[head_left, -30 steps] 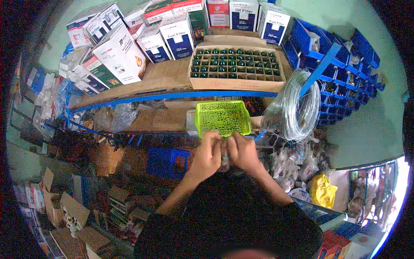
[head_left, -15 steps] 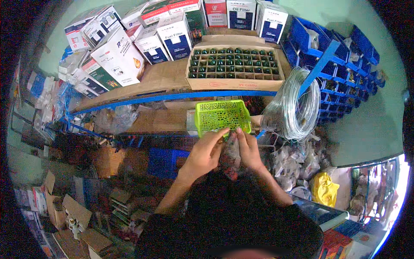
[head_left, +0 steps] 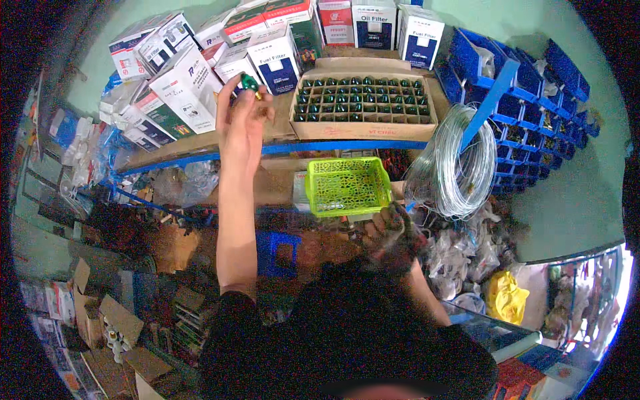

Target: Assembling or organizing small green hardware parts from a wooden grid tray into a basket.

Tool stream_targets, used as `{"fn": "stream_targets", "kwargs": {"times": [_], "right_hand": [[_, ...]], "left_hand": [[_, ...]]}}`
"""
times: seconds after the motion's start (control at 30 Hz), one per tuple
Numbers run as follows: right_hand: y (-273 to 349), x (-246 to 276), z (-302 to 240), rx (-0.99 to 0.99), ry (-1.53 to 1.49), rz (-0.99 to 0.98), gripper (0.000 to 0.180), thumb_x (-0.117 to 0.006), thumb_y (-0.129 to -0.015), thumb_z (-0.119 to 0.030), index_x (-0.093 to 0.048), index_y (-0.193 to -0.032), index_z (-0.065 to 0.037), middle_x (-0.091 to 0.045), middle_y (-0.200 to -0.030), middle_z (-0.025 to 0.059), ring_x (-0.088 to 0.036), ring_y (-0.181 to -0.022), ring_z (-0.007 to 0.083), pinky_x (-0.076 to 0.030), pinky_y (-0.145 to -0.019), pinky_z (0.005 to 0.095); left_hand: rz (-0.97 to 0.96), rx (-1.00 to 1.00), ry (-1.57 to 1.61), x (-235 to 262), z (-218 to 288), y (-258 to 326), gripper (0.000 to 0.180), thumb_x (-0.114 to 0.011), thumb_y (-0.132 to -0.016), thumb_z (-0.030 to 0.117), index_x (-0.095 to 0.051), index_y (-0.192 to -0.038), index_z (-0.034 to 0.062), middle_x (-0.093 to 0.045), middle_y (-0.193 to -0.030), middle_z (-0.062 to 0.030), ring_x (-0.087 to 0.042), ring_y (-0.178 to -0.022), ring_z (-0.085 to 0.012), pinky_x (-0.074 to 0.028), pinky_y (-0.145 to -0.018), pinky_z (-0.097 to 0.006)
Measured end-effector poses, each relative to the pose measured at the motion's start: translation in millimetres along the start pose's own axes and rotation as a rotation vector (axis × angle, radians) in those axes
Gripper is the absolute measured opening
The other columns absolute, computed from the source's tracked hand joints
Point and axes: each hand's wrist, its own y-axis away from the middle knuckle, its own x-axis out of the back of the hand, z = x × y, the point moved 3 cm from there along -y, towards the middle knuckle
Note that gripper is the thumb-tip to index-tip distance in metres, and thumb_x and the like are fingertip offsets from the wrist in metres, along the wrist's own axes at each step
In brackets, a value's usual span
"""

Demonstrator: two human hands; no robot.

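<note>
In my left hand (head_left: pixel 241 123) sits a small green cap (head_left: pixel 249 81), glossy like glass or hard plastic, with a brassy metal tip. My right hand (head_left: pixel 390 230) holds something I cannot make out. The green basket (head_left: pixel 348 186) is perforated plastic, slightly shiny. The tray (head_left: pixel 363 125) is matt brown cardboard; the coiled tubing (head_left: pixel 453 163) is clear, glossy plastic.

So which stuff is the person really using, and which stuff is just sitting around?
In use:
- small green part with a brass tip, pinched in the raised left hand
- clear plastic bag, held low by the right hand
- cardboard tray of matching green parts

Just lying about:
- bright green plastic basket
- coil of clear tubing
- white filter boxes
- blue storage bins
</note>
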Motion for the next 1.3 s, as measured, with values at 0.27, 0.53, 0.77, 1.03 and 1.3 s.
{"fn": "stream_targets", "kwargs": {"times": [0.27, 0.53, 0.77, 1.03, 1.3], "right_hand": [[8.4, -12.8, -8.2, -0.003, 0.008, -0.065, 0.027, -0.046, -0.103, -0.039, -0.045, -0.091, -0.015, -0.043, -0.088, -0.0011, -0.043, -0.081, 0.0185, -0.038, -0.071, 0.0350], [7.5, 4.0, -3.9, 0.012, 0.053, -0.131, 0.026, -0.045, -0.103, -0.039, -0.047, -0.094, -0.014, -0.045, -0.089, -0.0007, -0.043, -0.080, 0.0190, -0.039, -0.070, 0.0351], [3.2, 18.4, -3.9, 0.019, 0.090, -0.182, 0.026, -0.045, -0.104, -0.038, -0.049, -0.097, -0.014, -0.046, -0.090, -0.0004, -0.044, -0.079, 0.0195, -0.040, -0.069, 0.0351], [-0.1, 31.9, -4.2, 0.009, 0.148, -0.236, 0.026, -0.044, -0.104, -0.038, -0.051, -0.100, -0.014, -0.048, -0.091, 0.0000, -0.045, -0.079, 0.0200, -0.041, -0.069, 0.0351], [0.9, 65.0, -19.7, 0.045, 1.352, 0.340, 0.044, -0.055, -0.102, -0.039, -0.057, -0.127, -0.004, -0.064, -0.114, 0.0112, -0.061, -0.101, 0.0296, -0.053, -0.084, 0.0472]], "left_hand": [[-0.233, -0.180, -0.720, -18.2, -18.0, -48.0, 0.038, -0.069, -0.096, 0.005, -0.057, -0.132, 0.0071, -0.071, -0.112, -0.0121, -0.070, -0.102, -0.0225, -0.055, -0.081, -0.036], [-0.505, -0.207, -1.114, -37.2, -43.8, -54.7, 0.041, -0.079, -0.087, 0.015, -0.065, -0.125, 0.0098, -0.074, -0.112, -0.0142, -0.071, -0.108, -0.0233, -0.053, -0.093, -0.034], [-0.442, -0.351, -1.057, -50.5, -26.2, -58.4, 0.018, -0.074, -0.089, 0.013, -0.074, -0.105, 0.0039, -0.075, -0.105, -0.0130, -0.072, -0.103, -0.0257, -0.053, -0.092, -0.034], [-0.833, -0.320, -1.335, -59.4, -52.7, -72.5, 0.017, -0.077, -0.086, 0.017, -0.077, -0.100, 0.0076, -0.071, -0.110, -0.0094, -0.066, -0.108, -0.0299, -0.050, -0.099, -0.041], [-0.621, -0.258, -1.184, -60.5, -40.9, -77.8, 0.014, -0.076, -0.089, 0.017, -0.076, -0.099, 0.0076, -0.073, -0.106, -0.0105, -0.069, -0.105, -0.0265, -0.052, -0.091, -0.038]]}}
